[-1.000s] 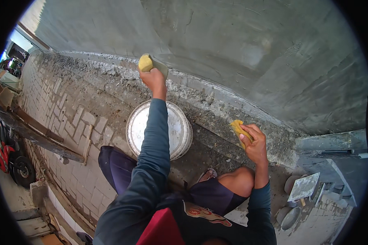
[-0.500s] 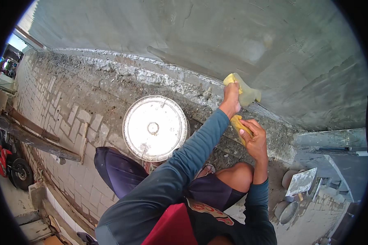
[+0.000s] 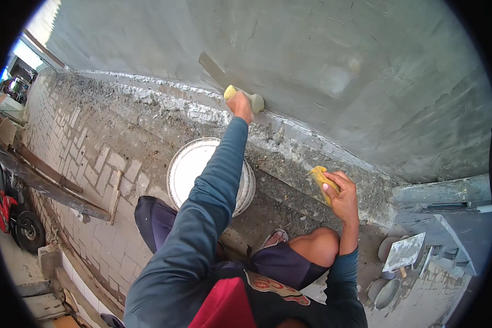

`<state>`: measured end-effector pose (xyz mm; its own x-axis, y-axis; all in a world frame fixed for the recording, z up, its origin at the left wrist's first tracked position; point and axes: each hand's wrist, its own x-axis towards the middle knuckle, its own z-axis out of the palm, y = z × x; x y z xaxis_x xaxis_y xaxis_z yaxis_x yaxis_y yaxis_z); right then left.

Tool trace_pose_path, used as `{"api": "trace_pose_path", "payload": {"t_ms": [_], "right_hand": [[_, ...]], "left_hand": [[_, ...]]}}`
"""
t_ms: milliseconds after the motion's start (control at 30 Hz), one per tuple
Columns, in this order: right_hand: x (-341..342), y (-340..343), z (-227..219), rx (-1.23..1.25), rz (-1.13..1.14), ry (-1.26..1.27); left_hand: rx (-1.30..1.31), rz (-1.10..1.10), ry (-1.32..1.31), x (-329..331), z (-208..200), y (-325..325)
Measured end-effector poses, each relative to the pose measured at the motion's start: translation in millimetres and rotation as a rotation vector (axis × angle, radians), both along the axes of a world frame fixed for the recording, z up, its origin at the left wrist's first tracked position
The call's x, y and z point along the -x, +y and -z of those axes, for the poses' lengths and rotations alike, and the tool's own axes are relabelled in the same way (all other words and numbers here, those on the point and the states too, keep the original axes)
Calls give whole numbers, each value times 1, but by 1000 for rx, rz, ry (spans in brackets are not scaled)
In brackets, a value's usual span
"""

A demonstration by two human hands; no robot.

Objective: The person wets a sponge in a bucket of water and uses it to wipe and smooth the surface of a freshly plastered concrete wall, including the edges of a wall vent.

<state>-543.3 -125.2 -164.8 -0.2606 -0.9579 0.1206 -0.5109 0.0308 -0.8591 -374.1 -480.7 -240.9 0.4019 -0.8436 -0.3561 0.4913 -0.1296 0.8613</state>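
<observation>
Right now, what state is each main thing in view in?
Left hand: closed around yellow-gray pad
Right hand: closed around yellow sponge
Gray wall: unevenly streaked
White bucket: standing, closed side up
Square board: smeared
Red motorbike: standing, partly in view

A yellow-and-grey pad [image 3: 256,103], gripped in the left hand [image 3: 240,105], sits above the centre of the frame, its rounded yellow end at left and its grey part flaring out toward the lower right. Right of centre, a 2nd piece, a mustard-yellow sponge-like wad [image 3: 319,176], leans toward the upper left, its crumpled top jutting from the right hand [image 3: 344,199].
</observation>
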Motion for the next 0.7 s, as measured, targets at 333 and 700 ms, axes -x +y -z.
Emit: {"api": "trace_pose_path", "payload": {"t_ms": [333,700], "right_hand": [[-3,-17,13,-55,-38,16],[2,-47,1,60,14,95]], "left_hand": [[1016,234,-223,90,-196,139],[832,-186,-888,-17,-190,-21]]}}
